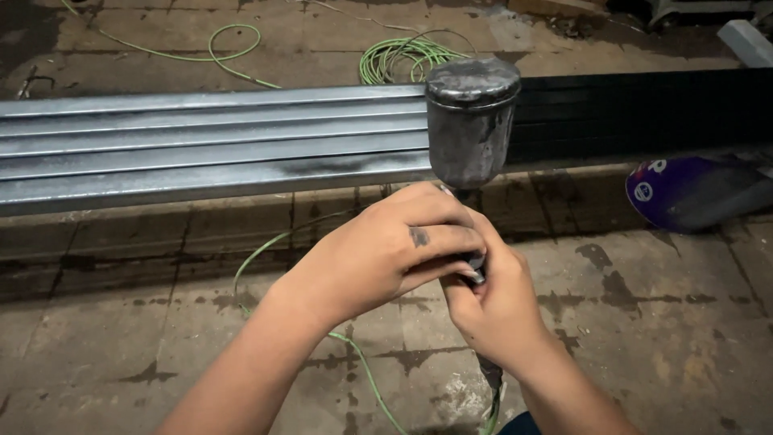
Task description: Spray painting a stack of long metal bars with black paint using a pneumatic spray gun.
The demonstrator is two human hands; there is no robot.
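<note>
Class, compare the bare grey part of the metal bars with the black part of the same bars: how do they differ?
The grey part of the bars lies left of the spray gun cup and shines, with dark smudges near the cup. The black part of the bars lies right of it, dark and even. Both run level across the floor. The left hand and right hand grip the gun.

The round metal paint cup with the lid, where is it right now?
The dull grey metal paint cup stands upright at the centre of the head view, just above both hands, in front of the long steel bars.
</note>
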